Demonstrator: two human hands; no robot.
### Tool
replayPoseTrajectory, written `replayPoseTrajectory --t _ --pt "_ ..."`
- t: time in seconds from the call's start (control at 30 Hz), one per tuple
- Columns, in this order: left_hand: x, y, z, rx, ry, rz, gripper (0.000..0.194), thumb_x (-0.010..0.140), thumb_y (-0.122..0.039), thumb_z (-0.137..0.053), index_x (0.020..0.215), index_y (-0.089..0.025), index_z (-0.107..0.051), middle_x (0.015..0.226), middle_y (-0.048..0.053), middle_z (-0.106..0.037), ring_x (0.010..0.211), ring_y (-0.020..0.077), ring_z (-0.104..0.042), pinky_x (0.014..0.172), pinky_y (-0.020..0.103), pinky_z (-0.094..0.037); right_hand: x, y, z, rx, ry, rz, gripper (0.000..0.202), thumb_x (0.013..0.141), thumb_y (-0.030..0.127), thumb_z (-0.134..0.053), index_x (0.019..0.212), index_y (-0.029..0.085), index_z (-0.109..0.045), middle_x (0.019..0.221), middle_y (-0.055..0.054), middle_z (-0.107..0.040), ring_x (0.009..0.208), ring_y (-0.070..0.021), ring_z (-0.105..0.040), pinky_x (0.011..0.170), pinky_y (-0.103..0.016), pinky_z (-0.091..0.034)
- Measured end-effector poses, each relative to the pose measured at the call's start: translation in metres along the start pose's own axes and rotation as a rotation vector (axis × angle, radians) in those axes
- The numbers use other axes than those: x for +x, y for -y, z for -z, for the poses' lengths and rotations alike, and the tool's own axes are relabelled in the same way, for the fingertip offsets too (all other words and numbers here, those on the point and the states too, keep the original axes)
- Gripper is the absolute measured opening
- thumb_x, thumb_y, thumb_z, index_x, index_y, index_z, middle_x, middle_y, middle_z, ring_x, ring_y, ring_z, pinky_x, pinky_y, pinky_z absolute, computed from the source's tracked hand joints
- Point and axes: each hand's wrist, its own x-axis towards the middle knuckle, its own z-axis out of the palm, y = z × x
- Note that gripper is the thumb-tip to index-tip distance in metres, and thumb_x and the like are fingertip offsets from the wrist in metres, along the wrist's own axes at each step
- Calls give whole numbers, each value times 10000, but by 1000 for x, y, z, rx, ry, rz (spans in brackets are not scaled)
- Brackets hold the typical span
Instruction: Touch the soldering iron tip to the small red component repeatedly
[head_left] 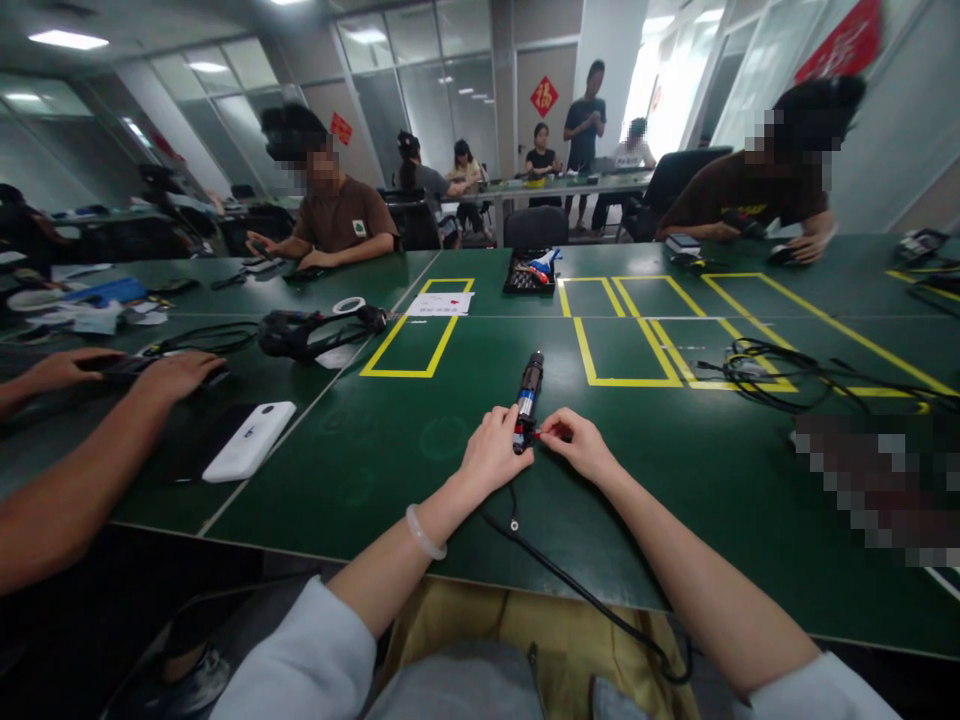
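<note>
A slim corded electric screwdriver lies on the green table with its dark tip pointing away from me. A silver and blue section shows along its middle, as if the casing is off there. My left hand is closed around the rear part of the screwdriver from the left side. Close by on the right, my right hand pinches a small red piece, perhaps a wire, at the screwdriver's rear end. Fingers partly cover that end, so its details are hidden. A black cord runs from below my left hand over the table's near edge.
Yellow tape outlines mark the green table. A black tray with coloured tools sits ahead. Coiled cables lie right. To the left are a headset, a white power bank and a co-worker's hands. Other people sit opposite.
</note>
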Motion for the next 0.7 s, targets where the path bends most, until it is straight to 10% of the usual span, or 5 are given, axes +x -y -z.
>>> replayPoseTrajectory --t 0.7 --pt "3 -14 -2 194 -16 -16 674 809 -498 -540 1372 -170 -371 1163 122 -504 1025 264 -507 839 364 -409 -1 -6 1 -34 18 42 159 830 322 -637 818 179 -706 857 -53 -620 734 -163 -588 689 -300 -474"
